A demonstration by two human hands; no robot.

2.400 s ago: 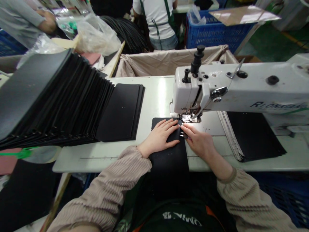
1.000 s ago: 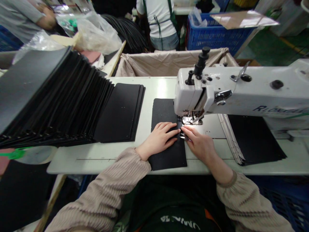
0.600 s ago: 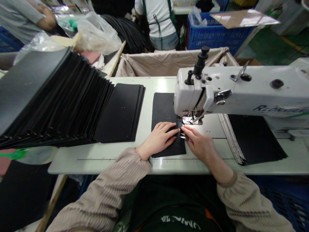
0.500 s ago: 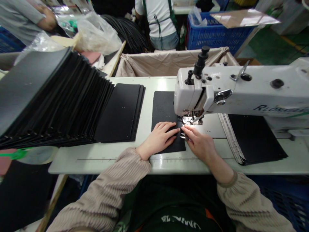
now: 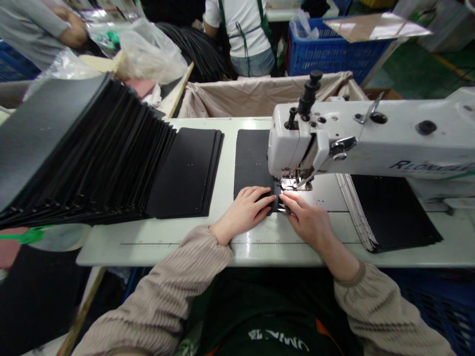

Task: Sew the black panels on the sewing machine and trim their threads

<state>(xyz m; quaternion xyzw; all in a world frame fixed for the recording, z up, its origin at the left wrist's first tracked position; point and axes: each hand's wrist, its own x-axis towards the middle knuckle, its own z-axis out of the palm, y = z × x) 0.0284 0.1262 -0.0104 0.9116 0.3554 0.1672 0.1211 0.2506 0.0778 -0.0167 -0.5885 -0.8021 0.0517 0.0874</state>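
A black rectangular panel lies flat under the head of a white sewing machine, its right edge at the presser foot. My left hand rests on the near part of the panel with fingers outstretched. Just right of it, my right hand has its fingertips by the panel's edge, in front of the foot. Small silver thread snips poke out from under its curled fingers; their handles are hidden in the palm.
Left of the machine lean many stacked black panels. Another pile of black panels lies on the right of the white table. Behind the table stand a cloth-lined bin, a blue crate and a person in a white shirt.
The black panel has slid away from me under the machine, so its near edge now sits by my left fingers. Both hands stay almost in place.
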